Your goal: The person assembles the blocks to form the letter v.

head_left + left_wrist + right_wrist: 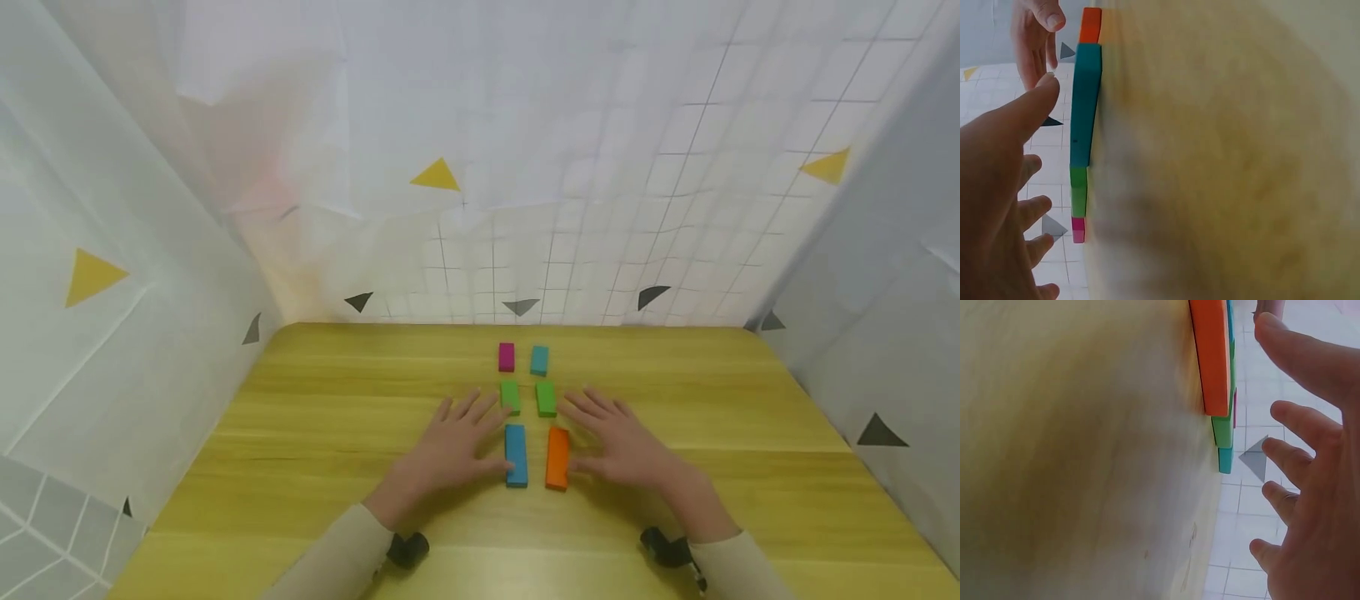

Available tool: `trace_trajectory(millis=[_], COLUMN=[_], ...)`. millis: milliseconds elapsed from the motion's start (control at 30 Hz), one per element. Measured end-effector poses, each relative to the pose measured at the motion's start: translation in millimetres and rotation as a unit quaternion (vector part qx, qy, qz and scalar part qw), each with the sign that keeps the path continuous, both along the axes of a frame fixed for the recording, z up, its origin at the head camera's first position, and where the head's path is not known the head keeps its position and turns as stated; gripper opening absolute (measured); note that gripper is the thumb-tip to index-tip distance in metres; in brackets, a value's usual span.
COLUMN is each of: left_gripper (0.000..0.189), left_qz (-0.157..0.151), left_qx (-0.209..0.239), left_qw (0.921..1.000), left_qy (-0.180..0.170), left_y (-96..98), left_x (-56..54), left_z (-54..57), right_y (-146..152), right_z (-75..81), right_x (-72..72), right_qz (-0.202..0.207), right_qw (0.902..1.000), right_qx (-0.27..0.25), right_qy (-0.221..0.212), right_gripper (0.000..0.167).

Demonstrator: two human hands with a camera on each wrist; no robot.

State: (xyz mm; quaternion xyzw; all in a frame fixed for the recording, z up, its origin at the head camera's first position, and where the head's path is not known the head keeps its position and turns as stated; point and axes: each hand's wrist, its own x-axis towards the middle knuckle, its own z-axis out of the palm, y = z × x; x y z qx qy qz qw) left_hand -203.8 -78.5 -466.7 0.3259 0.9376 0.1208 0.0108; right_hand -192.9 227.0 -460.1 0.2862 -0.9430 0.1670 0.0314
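Observation:
Two columns of small blocks stand in the middle of the table. The left column has a blue block (516,456) nearest, a green block (510,398) behind it and a magenta block (507,357) at the back. On the right are an orange block (557,458), another green block (546,399) and a teal block (539,360). My left hand (456,442) hovers left of the blue block, fingers spread, thumb tip overlapping its edge in the head view. My right hand (621,442) is spread just right of the orange block. In the wrist views both hands hold nothing.
The yellow wooden table (315,450) reaches back to a white sheet (525,125) with a grid and triangles. More sheets hang at the left (90,333) and right. A black wrist device (408,550) sits under each forearm.

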Motion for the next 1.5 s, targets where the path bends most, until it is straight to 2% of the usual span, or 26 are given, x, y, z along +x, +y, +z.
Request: trace_trajectory(millis=[167, 467, 733, 900, 1167, 1500], left_gripper=[0.077, 0.075, 0.072, 0.072, 0.069, 0.070], left_qz=[-0.008, -0.030, -0.038, -0.049, -0.060, -0.057], left_qx=[-0.013, -0.030, -0.036, -0.037, -0.032, -0.027], left_qw=[0.9998, 0.9991, 0.9986, 0.9981, 0.9977, 0.9979], left_qy=[-0.011, 0.004, -0.004, -0.002, -0.002, -0.016], left_y=[4.6, 8.2, 9.4, 9.9, 11.9, 10.9], left_x=[2.5, 2.2, 3.5, 3.6, 3.3, 4.5], left_z=[-2.1, -5.6, -5.6, -4.2, -1.4, 3.2], right_y=[-2, -6, -10, -12, -13, -17], right_z=[-2.3, -0.4, 2.7, 2.4, -1.2, 2.9], right_x=[1.1, 3.2, 4.4, 4.9, 3.3, 7.6], right_qz=[0.007, 0.019, 0.021, 0.020, 0.019, 0.008], right_qw=[1.0000, 0.9998, 0.9996, 0.9993, 0.9986, 0.9976], right_qx=[0.002, 0.005, 0.010, 0.008, 0.013, 0.018], right_qy=[-0.001, -0.007, -0.012, -0.032, -0.048, -0.066], right_gripper=[0.083, 0.077, 0.077, 0.076, 0.064, 0.071])
